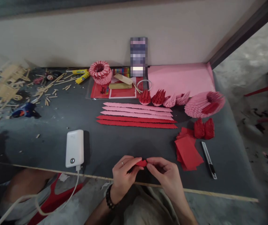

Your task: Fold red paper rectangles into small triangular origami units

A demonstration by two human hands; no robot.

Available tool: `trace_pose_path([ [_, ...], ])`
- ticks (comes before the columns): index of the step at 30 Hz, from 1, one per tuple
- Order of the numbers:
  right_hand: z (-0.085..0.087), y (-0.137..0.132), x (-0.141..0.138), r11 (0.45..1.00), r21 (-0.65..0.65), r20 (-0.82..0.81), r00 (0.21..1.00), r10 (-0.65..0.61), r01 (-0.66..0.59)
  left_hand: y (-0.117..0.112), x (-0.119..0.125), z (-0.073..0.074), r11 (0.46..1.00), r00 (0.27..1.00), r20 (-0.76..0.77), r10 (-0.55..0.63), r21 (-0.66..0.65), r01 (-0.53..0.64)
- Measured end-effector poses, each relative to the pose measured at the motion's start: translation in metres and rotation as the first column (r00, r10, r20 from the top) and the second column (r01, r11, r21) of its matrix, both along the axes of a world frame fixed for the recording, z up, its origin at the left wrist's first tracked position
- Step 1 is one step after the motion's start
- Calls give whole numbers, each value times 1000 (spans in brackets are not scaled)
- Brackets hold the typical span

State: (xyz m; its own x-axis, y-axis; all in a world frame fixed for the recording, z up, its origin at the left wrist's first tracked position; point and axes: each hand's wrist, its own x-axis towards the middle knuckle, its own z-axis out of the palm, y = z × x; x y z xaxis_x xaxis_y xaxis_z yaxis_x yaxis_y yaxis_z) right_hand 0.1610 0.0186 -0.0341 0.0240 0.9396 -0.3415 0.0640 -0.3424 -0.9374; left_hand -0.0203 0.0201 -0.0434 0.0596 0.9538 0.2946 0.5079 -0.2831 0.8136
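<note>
Close to the table's front edge, my left hand (124, 171) pinches a small folded piece of red paper (141, 162). The fingers of my right hand (165, 171) close on its right end, so both hands grip it. Right of them lies a loose stack of red paper slips (189, 151), and past it a utility knife (209, 160). Two bundles of folded red paper (204, 128) sit behind the slips. Beyond my hands lie long pink paper strips (136, 111) and red paper strips (136, 124) with jagged edges.
At left are a white power bank (74, 147) with a cable, wooden sticks (47, 90) and glue sticks (82, 77). Farther back are a ring-shaped pink-and-red paper piece (100, 73), a blurred phone (138, 56), pink sheets (181, 78) and a large folded-paper piece (195, 104). Someone's leg (23, 187) shows at lower left.
</note>
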Motion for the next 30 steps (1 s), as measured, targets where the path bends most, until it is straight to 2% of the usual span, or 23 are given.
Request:
trace_pose_path([
  [5, -3, -5, 0, 993, -115, -187, 982, 5, -26, 0, 0, 6, 995, 999, 43, -16, 97, 12],
  [9, 0, -5, 1, 987, -156, -238, 971, -6, -32, -2, 0, 6, 993, 998, 40, -55, 110, 50],
  [14, 4, -1, 1, 976, -212, -293, 956, -6, -59, -10, 0, 6, 979, 994, -45, -95, 175, 101],
  [16, 4, 0, -2, 969, -240, -299, 954, -18, -57, -12, 1, 5, 976, 994, -61, -90, 191, 100],
  [21, 2, -3, -6, 957, -289, -269, 960, -83, 2, -11, 5, 6, 972, 999, -35, 4, 235, 4],
  [27, 3, -4, 3, 965, -262, -234, 970, -63, -1, -11, 11, 6, 982, 999, -4, -32, 186, 32],
  [30, 3, -3, 2, 966, -259, -225, 973, -58, -2, -11, 12, 7, 983, 999, -30, -12, 183, 17],
])
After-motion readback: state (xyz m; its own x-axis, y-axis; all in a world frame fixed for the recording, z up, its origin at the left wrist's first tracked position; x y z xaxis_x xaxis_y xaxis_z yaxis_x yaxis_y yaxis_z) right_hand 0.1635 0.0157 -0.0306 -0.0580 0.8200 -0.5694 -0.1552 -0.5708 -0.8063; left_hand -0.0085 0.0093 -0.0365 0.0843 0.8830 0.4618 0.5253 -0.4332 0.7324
